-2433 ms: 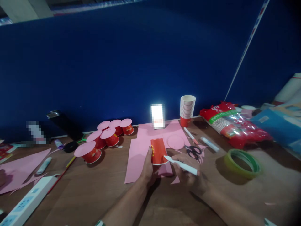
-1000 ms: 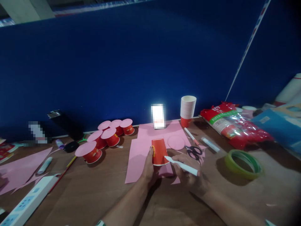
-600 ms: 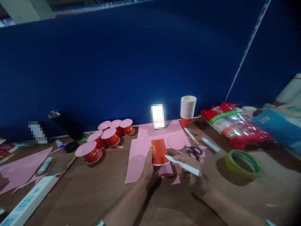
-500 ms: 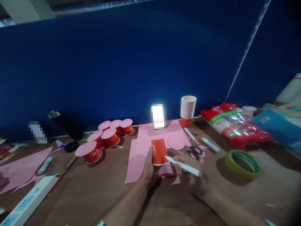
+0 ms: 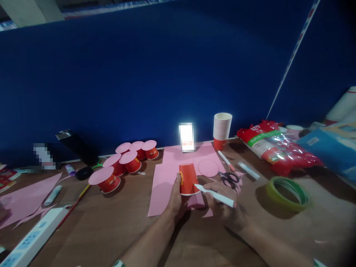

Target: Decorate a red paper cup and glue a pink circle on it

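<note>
My left hand [image 5: 175, 196] is closed round the left side of a red paper cup [image 5: 189, 178] with yellow lettering, its white-edged rim towards me. A white pen [image 5: 218, 196] with a tapered end sits in my right hand [image 5: 222, 204], and that end meets the cup's lower right side. Below the cup lie pink paper sheets [image 5: 159, 189], partly covered by my hands. A pink paper circle [image 5: 208, 168] rests on them, beside dark-handled scissors [image 5: 230, 179] just beyond my right hand.
Several red cups topped with pink discs [image 5: 101, 175] stand to the left. Further right are a cup stack [image 5: 221, 129], a red plastic pack [image 5: 275, 144] and a tape roll [image 5: 289, 207]. A power strip [image 5: 33, 239] and a black bottle [image 5: 78, 148] occupy the left side.
The white pen has shifted very slightly left against the cup. Both hands keep their hold, and the other objects stay in place.
</note>
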Motion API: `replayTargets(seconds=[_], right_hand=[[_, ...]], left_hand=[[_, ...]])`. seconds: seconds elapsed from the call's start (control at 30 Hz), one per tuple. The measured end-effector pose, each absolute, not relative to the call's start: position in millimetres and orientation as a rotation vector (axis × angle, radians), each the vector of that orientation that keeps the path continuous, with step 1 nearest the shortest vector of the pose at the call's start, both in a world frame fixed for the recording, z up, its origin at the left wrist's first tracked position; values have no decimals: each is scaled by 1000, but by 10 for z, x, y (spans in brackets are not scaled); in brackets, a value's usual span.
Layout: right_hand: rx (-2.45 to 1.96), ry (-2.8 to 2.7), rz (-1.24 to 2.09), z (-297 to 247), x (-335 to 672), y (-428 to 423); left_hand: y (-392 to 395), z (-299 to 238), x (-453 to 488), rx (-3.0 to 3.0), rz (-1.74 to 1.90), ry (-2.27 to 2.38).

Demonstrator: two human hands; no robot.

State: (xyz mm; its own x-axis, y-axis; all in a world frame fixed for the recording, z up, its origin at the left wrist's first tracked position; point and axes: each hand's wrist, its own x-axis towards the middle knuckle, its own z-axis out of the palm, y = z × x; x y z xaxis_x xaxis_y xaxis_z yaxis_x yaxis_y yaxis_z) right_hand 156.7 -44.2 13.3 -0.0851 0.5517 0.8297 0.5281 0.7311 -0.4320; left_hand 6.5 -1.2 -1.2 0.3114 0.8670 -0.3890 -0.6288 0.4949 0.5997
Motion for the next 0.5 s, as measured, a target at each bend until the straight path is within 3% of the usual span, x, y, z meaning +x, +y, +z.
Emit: replayTargets(seconds=[0.5], right_hand=[[-911,-1770,-14,134,1571,-448]], left_hand=[[-18,-39,73,430,1053,699]])
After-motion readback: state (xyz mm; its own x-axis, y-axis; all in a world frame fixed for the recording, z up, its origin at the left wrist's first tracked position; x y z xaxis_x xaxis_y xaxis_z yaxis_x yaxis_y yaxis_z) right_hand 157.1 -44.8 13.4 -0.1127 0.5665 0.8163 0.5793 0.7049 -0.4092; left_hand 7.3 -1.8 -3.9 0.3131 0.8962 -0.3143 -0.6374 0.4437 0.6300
